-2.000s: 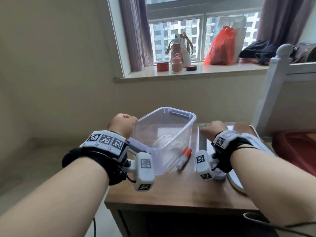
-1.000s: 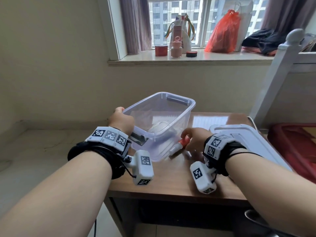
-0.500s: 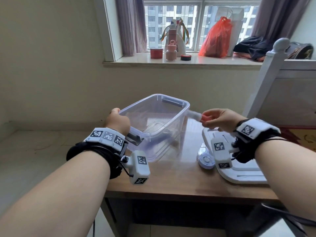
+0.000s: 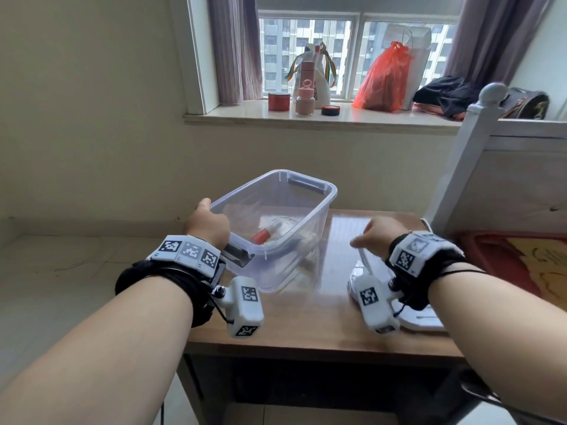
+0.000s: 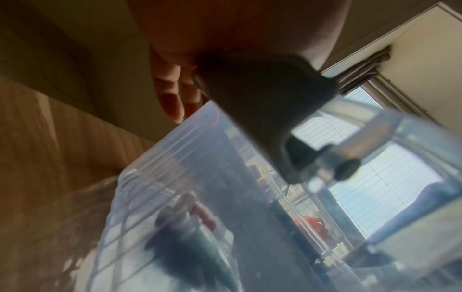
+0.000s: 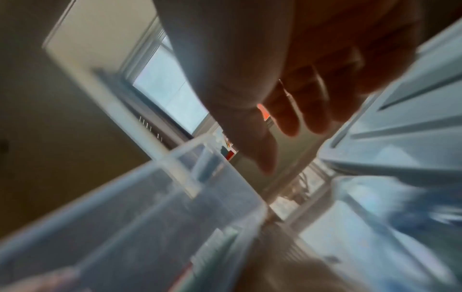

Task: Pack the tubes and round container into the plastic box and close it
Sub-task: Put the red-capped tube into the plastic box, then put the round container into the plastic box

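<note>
Currently, the hazards run as follows.

1. The left hand [image 4: 207, 223] grips the near-left rim of the plastic box [image 4: 302, 210], fingers curled over the dark latch, and holds the box tilted toward the person. Judged risk: the box looks raised off the worktop [image 4: 322, 326] on its near side; a slack grip would let it drop or slide off the left edge.
2. One tube with an orange cap [image 4: 265, 234] lies inside the box on its sloping floor. Judged risk: more tilt could roll it against the near wall or out over the rim.
3. The right hand [image 4: 372, 237] hovers over the worktop, between the box and the white lid [image 4: 423, 320], fingers loosely curled and empty. It is blurred, so its path is unclear. Judged risk: a hasty sweep could knock the box side.
4. The round container is not visible; the wrist camera likely hides it. Reaching blind could push it off the near edge.
</note>
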`<state>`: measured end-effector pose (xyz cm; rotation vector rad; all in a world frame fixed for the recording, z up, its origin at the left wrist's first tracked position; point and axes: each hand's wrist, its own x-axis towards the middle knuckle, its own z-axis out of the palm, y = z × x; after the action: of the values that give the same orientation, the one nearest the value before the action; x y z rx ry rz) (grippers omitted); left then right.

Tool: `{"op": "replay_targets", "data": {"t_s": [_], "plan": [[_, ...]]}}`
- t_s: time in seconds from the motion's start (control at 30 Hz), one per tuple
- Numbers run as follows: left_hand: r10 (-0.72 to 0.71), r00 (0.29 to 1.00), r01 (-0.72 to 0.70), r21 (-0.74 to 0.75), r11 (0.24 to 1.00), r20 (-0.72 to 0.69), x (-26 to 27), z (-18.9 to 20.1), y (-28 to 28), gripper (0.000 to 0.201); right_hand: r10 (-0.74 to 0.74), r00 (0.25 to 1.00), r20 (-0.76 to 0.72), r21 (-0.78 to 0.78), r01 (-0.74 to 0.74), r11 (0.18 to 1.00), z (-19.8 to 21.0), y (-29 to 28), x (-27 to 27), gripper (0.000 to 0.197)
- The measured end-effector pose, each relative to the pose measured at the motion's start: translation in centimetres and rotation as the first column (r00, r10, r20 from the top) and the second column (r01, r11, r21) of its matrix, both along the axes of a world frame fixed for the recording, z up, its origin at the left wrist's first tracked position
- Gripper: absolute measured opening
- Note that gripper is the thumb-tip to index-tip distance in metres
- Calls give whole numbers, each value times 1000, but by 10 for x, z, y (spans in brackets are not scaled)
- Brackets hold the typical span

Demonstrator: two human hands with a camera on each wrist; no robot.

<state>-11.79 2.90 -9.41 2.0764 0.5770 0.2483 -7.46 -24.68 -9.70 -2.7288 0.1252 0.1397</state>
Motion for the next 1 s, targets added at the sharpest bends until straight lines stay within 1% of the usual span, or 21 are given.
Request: {"op": "replay_targets", "data": {"t_s": [0.07,0.1,0.17,0.23,0.3,0.37,0.4,0.47,0.5,0.53,0.57,0.6,0.63,0.67,0.7,0.73,0.77,0.83,0.9,0.93,1.0], "plan": [[1,1000,-1,-1,1000,-6,1,1,-1,66,56,993,-108,-268,-83,960,-10,-3,-10,43],[1,1000,-1,-1,1000,-9,1,2,-2,66,74,989,-130,-345,-115,932,-15,-3,-15,49],[5,1000,-5,-4,1000,-9,0,2,-2,66,92,980,-174,-348,-149,926,-26,4,-19,53],[9,1000,-9,-3,1000,-8,-3,2,-3,66,120,972,-200,-335,-183,924,-32,12,-23,38],[7,1000,-7,8,1000,-14,-6,2,-3,66,120,978,-172,-306,-169,937,-27,15,-25,23],[4,1000,-4,20,1000,-18,-9,1,-3,67,70,989,-129,-143,-89,986,-16,14,-22,19],[4,1000,-3,24,1000,-18,-10,1,-3,67,33,995,-99,-38,-37,999,-8,14,-19,23],[3,1000,-2,28,1000,-19,-10,1,-5,67,-65,997,30,172,59,983,8,11,-12,40],[1,1000,0,30,1000,-20,-10,2,-6,66,-118,988,102,272,86,958,18,10,-13,46],[-2,1000,3,32,999,-20,-9,3,-8,66,-158,974,162,376,87,923,30,11,-16,44],[-7,1000,7,31,999,-22,-9,4,-9,66,-176,963,204,478,59,877,40,13,-17,36],[-14,1000,14,29,999,-24,-8,5,-12,66,-165,958,233,560,7,829,50,16,-19,25],[-23,999,23,27,999,-24,-8,5,-15,66,-133,961,242,625,-49,779,59,21,-22,21],[-29,999,30,26,999,-23,-8,5,-18,66,-88,967,238,670,-98,736,65,27,-23,23],[-35,999,36,22,999,-23,-8,5,-20,66,-50,972,229,700,-129,702,68,33,-22,35],[-44,999,44,18,999,-20,-9,4,-24,66,-33,973,227,697,-138,703,69,35,-20,49],[-50,999,50,15,999,-18,-10,3,-26,66,-36,969,244,672,-142,726,66,36,-17,57],[-57,998,57,21,998,-7,-12,2,-28,65,-99,950,298,551,-87,830,55,26,-13,62],[-62,998,62,33,998,5,-14,2,-29,64,-180,939,293,449,31,893,39,6,-12,56],[-64,998,64,38,997,12,-14,2,-29,63,-212,945,249,378,106,920,31,-3,-14,49],[-64,998,63,43,997,19,-13,1,-29,62,-187,974,128,133,170,976,15,-19,-20,35]]}}
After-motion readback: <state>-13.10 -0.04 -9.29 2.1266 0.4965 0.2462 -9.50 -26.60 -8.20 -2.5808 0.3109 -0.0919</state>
